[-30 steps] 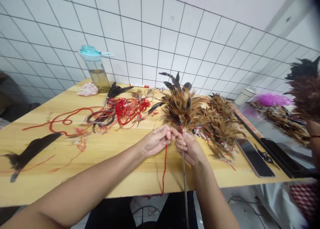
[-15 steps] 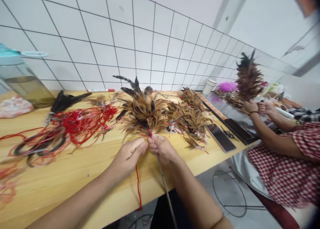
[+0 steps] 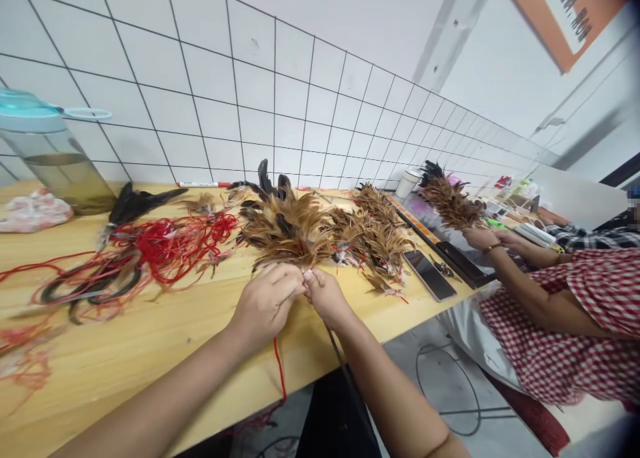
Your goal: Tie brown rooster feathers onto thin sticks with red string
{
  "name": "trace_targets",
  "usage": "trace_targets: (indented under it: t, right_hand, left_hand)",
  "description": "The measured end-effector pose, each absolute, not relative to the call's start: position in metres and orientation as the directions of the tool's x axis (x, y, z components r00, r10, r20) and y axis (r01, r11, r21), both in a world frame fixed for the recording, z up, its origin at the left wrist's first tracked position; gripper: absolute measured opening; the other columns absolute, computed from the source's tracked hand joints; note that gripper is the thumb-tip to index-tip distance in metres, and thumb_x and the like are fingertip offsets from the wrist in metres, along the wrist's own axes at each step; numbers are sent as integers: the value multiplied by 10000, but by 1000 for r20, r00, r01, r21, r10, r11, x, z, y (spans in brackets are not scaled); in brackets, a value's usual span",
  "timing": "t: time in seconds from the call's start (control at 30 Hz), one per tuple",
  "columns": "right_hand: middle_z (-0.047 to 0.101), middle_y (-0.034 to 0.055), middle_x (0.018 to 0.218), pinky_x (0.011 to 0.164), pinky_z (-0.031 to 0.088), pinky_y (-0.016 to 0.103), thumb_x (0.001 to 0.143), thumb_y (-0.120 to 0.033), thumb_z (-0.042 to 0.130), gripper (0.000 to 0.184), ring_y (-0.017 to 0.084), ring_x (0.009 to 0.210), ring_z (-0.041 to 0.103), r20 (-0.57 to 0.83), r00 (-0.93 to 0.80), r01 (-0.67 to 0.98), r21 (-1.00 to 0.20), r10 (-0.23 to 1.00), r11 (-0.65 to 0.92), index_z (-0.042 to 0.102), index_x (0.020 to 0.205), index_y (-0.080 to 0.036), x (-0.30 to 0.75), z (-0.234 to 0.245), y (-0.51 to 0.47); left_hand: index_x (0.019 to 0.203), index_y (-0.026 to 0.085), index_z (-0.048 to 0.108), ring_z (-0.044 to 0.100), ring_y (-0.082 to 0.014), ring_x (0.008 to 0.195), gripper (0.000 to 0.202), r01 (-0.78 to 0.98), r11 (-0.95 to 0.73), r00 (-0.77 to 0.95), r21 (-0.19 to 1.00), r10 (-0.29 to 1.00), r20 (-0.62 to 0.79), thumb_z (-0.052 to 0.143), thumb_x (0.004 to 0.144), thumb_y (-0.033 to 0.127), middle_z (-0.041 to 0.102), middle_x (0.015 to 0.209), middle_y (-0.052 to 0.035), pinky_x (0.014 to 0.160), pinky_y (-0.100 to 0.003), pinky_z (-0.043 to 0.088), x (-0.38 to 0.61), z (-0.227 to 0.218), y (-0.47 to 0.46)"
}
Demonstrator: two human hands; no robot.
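Feather bundle (image 3: 287,228), brown with some black feathers, is mid-frame just above both hands, fanned out over the counter (image 3: 190,371). Its stick (image 3: 334,343) slants down past the counter's near edge, probably so the long end has room. Right hand (image 3: 326,298) has its fingers closed on the stick right below the feathers, likely to steady the neck. Left hand (image 3: 265,301) is right up against it; fingers curled tight, apparently around red cord (image 3: 280,371), which hangs from under the palm over the edge. Contact point hidden, exact pinch unclear. Hands held this close look meant to keep the cord taut at the stick.

Right of centre: feather clumps (image 3: 385,235) beside the bundle, seemingly kept within reach, then phone (image 3: 430,275) and small scissors (image 3: 443,269). Left of frame: cord tangle (image 3: 163,245) partly over black-handled scissors (image 3: 133,286), black feathers (image 3: 133,205) behind. Bottle (image 3: 65,171) and crumpled bag (image 3: 37,211) at far left, marker (image 3: 205,185) by the wall, likely pushed back to free working room. Right side: co-worker (image 3: 540,318) in checked clothing, hands at the base of a darker feather bunch (image 3: 450,198).
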State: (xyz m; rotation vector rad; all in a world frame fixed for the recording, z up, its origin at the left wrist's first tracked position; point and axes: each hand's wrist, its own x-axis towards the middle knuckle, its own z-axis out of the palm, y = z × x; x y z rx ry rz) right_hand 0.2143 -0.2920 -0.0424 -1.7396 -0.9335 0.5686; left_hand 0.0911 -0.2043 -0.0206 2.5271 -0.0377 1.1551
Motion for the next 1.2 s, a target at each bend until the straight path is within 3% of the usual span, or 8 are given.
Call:
trace_targets:
  t: [0.2,0.37,0.53,0.7,0.9,1.03,1.2]
  right_hand:
    - [622,42,715,631,360,258,928,-242,372,272,148,663,530,98,537,690,-623,838,-368,583,768,-179,198,-33,-293]
    - [709,122,921,689,396,287,923,-236,381,267,211,830,637,32,613,697,-492,789,-522,639,937,-172,180,-23,-291]
    - [714,134,956,693,419,300,924,-208,365,287,220,828,661,1,689,660,-413,724,-627,641,996,-180,171,-25,-290]
    - [711,116,915,687,411,294,900,-281,423,238,223,836,644,15,702,627,-487,712,-608,634,957,-188,180,-34,-289]
    - [696,78,844,650,392,265,864,-302,464,188,182,747,601,64,681,591,-637,729,-496,615,852,-190,193,-37,-292]
    - [660,38,765,633,381,249,859,-275,471,159,153,682,546,92,665,555,-725,741,-408,591,792,-195,198,-37,-297]
    - [645,30,772,642,381,241,912,-293,404,250,157,725,546,95,665,519,-772,740,-367,604,792,-206,202,-38,-300]
  left_hand:
    - [706,168,550,495,-154,735,299,-47,-907,717,418,261,646,376,946,211,556,721,-26,692,-288,392,90,-14,-198]
    - [713,176,585,477,-186,764,273,-49,-945,772,324,170,612,405,917,190,604,758,-48,705,-315,375,90,-20,-201]
    - [745,181,595,472,-191,776,242,-32,-952,778,305,168,606,417,906,155,604,769,-51,716,-316,376,93,-32,-204]
    - [752,170,591,498,-193,795,245,-78,-926,764,368,181,619,408,914,172,617,801,-64,748,-327,396,94,-29,-209]
    - [885,148,612,551,-193,882,224,-169,-894,745,416,160,647,397,931,194,633,916,-96,807,-326,446,92,-26,-215]
    - [924,158,611,570,-173,932,206,-284,-816,766,503,123,631,407,930,180,626,973,-92,838,-295,458,92,-25,-214]
    - [926,175,628,590,-158,916,196,-352,-687,808,635,119,577,433,931,199,649,942,-69,834,-279,452,88,-17,-207]
